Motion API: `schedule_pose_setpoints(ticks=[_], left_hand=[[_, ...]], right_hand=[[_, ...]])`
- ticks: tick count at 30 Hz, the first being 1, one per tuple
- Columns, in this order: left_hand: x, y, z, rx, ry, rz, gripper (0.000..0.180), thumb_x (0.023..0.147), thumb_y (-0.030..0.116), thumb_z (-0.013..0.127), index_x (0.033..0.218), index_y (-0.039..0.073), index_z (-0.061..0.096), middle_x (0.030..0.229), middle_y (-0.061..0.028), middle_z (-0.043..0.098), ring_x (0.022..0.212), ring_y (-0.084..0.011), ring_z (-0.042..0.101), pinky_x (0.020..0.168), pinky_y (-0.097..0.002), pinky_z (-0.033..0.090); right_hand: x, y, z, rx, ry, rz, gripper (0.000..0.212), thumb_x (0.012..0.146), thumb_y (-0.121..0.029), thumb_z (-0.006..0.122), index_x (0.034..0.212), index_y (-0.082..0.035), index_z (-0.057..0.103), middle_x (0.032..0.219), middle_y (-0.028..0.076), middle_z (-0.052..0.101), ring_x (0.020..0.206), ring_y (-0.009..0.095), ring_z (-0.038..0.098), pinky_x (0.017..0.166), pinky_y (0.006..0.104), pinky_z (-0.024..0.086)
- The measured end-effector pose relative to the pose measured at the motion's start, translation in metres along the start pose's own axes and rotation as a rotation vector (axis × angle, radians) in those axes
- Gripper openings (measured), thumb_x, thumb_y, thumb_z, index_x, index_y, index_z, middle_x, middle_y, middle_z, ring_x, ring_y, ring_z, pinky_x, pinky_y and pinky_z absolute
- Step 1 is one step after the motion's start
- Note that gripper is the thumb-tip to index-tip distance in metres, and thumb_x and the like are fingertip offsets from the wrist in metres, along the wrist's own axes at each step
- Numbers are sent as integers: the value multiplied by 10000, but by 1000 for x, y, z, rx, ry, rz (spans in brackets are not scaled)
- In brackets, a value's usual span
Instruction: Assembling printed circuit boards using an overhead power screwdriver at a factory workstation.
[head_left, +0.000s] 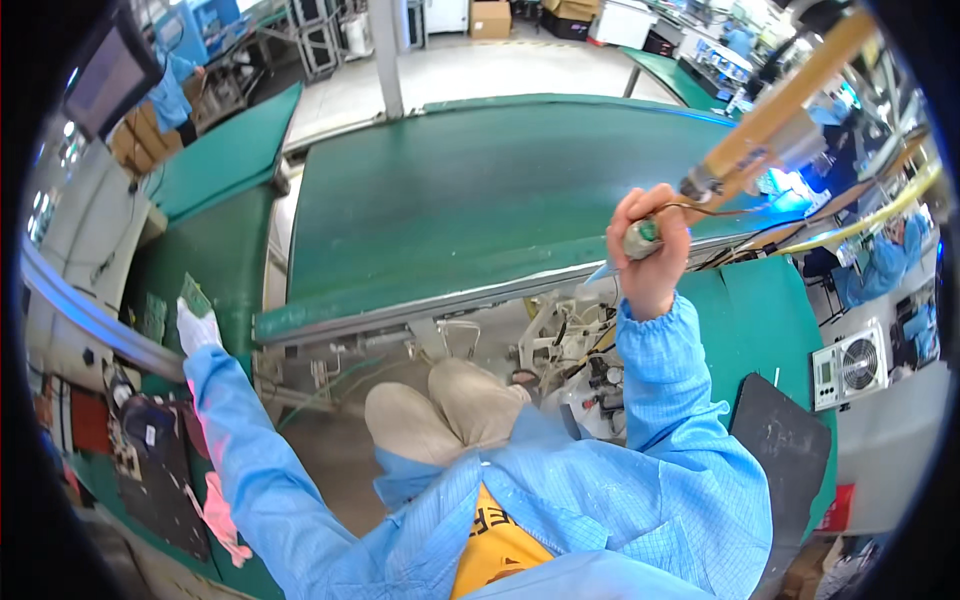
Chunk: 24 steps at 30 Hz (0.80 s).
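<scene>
Left hand point(199, 328), white-gloved, holds a thin, flat green board point(194, 294).

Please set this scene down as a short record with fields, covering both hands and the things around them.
Left hand: white-gloved, holding a small green board
Near left hand: another green piece, beside the held board
Right hand: bare, raised, closed around a pale handle with a green end; exact tool type unclear
Front: wide green work surface
Upper right: slanting wooden bar
Right side: black sheet; white fan unit
Lower left: pink cloth
</scene>
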<state>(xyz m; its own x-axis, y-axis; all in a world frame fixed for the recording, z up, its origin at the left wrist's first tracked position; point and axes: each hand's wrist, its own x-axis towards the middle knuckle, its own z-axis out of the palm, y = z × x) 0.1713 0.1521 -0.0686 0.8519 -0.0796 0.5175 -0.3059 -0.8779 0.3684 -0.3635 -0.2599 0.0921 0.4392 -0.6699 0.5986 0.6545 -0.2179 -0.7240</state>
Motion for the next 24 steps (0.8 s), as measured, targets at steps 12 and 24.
schedule_pose_setpoints(ticks=[12,24], left_hand=[[-72,205,-88,-498,-183,315,577,763,127,684,1292,46,467,1281,-156,507,1170,-234,498,999,-314,359],[-174,424,-195,-741,-437,959,729,711,308,713,1320,46,408,1272,-206,484,1156,-317,505,966,-388,423]], right_hand=[[5,-9,16,-78,55,-5,341,905,-361,463,769,-49,492,603,82,494,368,105,381,344,223,266],[56,18,45,-277,-46,48,418,895,-440,534,933,-25,569,762,8,569,695,73,509,618,224,403]])
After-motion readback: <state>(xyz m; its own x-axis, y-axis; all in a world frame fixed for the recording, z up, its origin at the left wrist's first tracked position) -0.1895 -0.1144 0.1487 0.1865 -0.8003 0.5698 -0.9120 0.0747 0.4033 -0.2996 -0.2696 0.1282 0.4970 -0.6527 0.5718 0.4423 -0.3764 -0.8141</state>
